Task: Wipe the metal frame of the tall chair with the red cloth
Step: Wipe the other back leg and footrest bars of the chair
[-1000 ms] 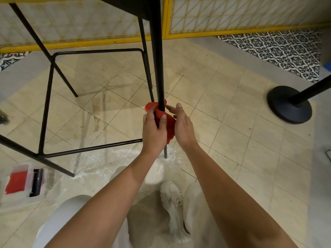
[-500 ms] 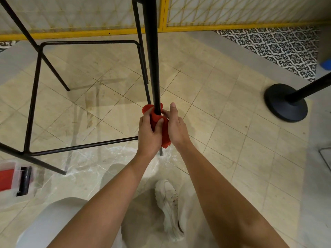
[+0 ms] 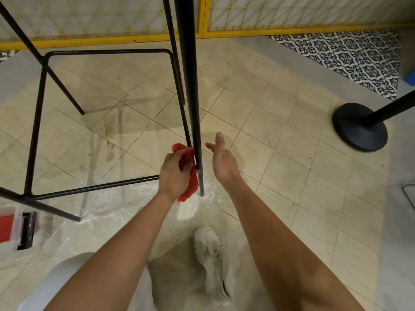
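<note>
Hands are apart at centre frame. I see the left hand [image 3: 174,173] curled round the red cloth [image 3: 190,187], pressing it against the left side of the near chair leg [image 3: 190,86] low down, close to where that black leg meets the tiled floor [image 3: 280,153]. The right hand [image 3: 222,161] hangs just right of the leg with fingers straight and thumb up, holding nothing and not touching the metal. Left of the cloth, the footrest bar [image 3: 96,186] runs toward the lower left of the frame. I note a white shoe [image 3: 211,261] at bottom centre, a black round stand base [image 3: 357,129] at right, and a clear box [image 3: 13,227] with something red inside at the left edge.
</note>
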Demonstrator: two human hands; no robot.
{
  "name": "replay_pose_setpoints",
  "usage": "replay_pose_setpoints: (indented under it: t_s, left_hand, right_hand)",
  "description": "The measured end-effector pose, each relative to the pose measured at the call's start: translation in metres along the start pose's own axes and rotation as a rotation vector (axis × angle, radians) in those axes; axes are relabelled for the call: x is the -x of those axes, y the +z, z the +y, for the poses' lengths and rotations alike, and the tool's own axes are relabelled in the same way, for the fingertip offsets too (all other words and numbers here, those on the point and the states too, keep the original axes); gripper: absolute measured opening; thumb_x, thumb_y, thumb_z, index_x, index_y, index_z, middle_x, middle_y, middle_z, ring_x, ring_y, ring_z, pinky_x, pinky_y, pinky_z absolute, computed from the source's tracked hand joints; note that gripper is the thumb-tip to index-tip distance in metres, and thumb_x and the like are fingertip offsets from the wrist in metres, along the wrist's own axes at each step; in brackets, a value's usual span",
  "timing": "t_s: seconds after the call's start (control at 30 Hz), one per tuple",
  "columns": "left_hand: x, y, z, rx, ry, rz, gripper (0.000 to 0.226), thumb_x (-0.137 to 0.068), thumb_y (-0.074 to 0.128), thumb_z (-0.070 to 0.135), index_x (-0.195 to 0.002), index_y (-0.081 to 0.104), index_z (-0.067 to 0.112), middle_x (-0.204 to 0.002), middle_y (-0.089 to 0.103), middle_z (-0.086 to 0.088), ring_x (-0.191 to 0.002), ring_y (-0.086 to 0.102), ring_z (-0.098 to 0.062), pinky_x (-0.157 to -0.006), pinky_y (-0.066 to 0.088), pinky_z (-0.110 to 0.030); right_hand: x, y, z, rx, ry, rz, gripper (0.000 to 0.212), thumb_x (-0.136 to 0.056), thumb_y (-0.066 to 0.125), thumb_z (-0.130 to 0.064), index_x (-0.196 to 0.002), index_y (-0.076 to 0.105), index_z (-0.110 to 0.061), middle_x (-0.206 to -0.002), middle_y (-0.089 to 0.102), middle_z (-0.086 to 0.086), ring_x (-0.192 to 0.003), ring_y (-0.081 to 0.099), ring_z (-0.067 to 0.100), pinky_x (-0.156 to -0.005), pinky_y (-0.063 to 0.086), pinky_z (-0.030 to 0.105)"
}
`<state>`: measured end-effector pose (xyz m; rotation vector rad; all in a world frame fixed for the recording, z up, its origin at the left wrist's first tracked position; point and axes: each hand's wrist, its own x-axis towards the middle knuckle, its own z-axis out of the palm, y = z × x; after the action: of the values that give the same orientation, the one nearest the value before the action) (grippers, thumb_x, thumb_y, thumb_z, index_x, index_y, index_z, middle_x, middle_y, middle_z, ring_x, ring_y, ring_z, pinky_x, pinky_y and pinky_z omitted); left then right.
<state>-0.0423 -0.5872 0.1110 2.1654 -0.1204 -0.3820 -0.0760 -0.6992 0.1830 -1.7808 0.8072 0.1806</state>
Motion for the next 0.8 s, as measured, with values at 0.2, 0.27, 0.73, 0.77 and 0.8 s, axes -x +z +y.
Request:
replay_pose_setpoints:
  t_s: [0.2, 0.27, 0.73, 0.77, 0.8]
  left_hand:
    - [-0.01, 0.009, -0.005, -0.154, 0.073, -0.078, 0.041, -0.093, 0.05, 0.015, -0.134, 0.05, 0.022, -0.121, 0.055, -0.009, -0.11, 0.055, -0.024, -0.091, 0.04, -0.026]
    - [0.0, 0.018, -0.011, -0.209, 0.04, -0.087, 0.044, -0.094, 0.052, 0.018, -0.138, 0.047, 0.02, -0.121, 0.055, -0.011, -0.109, 0.056, -0.028, -0.089, 0.042, -0.029]
    - [0.027, 0.024, -0.022, -0.401, 0.101, 0.041, 0.038, -0.1, 0.04, 0.032, -0.137, 0.045, 0.022, -0.117, 0.052, 0.005, -0.091, 0.055, -0.016, -0.068, 0.046, -0.027]
    - [0.025, 0.025, -0.018, -0.413, 0.113, 0.035, 0.04, -0.1, 0.041, 0.03, -0.138, 0.044, 0.02, -0.121, 0.052, 0.001, -0.096, 0.056, -0.019, -0.073, 0.049, -0.03]
    - [0.022, 0.026, -0.016, -0.407, 0.12, 0.026, 0.04, -0.099, 0.042, 0.028, -0.138, 0.044, 0.017, -0.123, 0.052, -0.003, -0.099, 0.057, -0.022, -0.078, 0.048, -0.031]
  right_hand:
    - [0.0, 0.0, 0.002, -0.006, 0.003, 0.009, 0.069, -0.097, 0.009, -0.054, -0.133, 0.052, -0.015, -0.141, 0.047, 0.006, -0.132, 0.039, 0.022, -0.109, 0.024, 0.034]
    - [0.0, -0.001, 0.003, -0.009, 0.01, 0.011, 0.068, -0.097, 0.009, -0.054, -0.133, 0.052, -0.015, -0.141, 0.047, 0.006, -0.132, 0.038, 0.023, -0.11, 0.023, 0.035]
    - [0.003, -0.002, 0.003, 0.006, 0.004, 0.004, 0.069, -0.097, 0.009, -0.056, -0.133, 0.052, -0.016, -0.14, 0.047, 0.009, -0.13, 0.04, 0.023, -0.107, 0.026, 0.034]
    - [0.003, -0.003, 0.004, 0.009, 0.004, -0.001, 0.069, -0.097, 0.009, -0.056, -0.133, 0.052, -0.016, -0.14, 0.047, 0.009, -0.13, 0.04, 0.023, -0.107, 0.026, 0.034]
    - [0.003, -0.002, 0.005, 0.01, 0.006, -0.007, 0.069, -0.097, 0.009, -0.055, -0.133, 0.052, -0.016, -0.14, 0.047, 0.008, -0.131, 0.04, 0.023, -0.107, 0.026, 0.034]
